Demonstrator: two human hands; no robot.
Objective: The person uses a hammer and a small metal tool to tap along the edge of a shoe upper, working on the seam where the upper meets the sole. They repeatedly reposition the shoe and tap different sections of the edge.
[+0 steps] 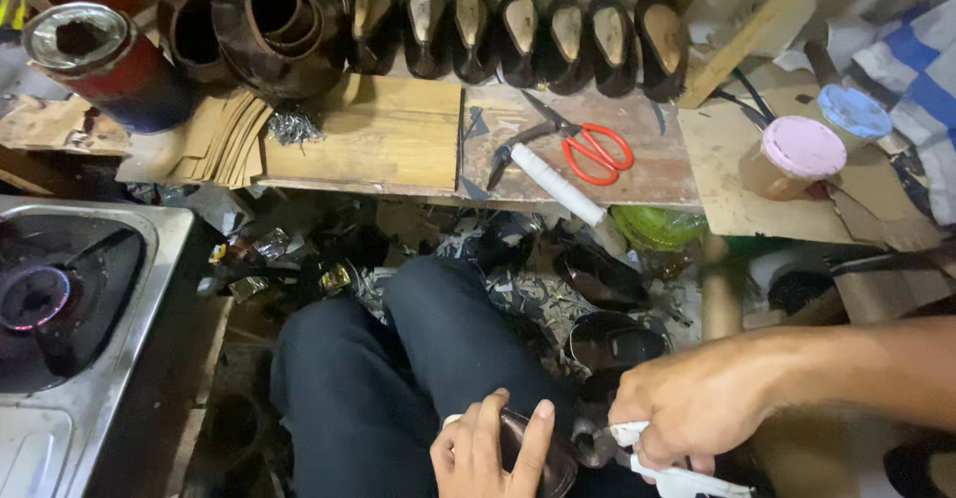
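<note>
A low wooden workbench (398, 134) runs across the top of a cramped, cluttered workshop. Along its back edge stand 7 dark shoes on lasts (518, 30), heels up. In front of them lie red-handled scissors (588, 144) and a hammer with a white-wrapped handle (548, 179). Rolls of brown leather (269, 20) and an open tin can (95, 55) sit at the left end; 2 jars with pink and blue lids (812, 139) stand at the right. A gas stove (60, 299) with a lit burner is at the far left. Scraps litter the floor below the bench.

The person sits with a knee in dark trousers (398, 378) raised. The left hand (488, 453) wraps its fingers around a dark brown shoe (543, 458) on the lap. The right hand (697, 408) is clenched on white-wrapped pliers (647, 458), whose metal head touches the shoe.
</note>
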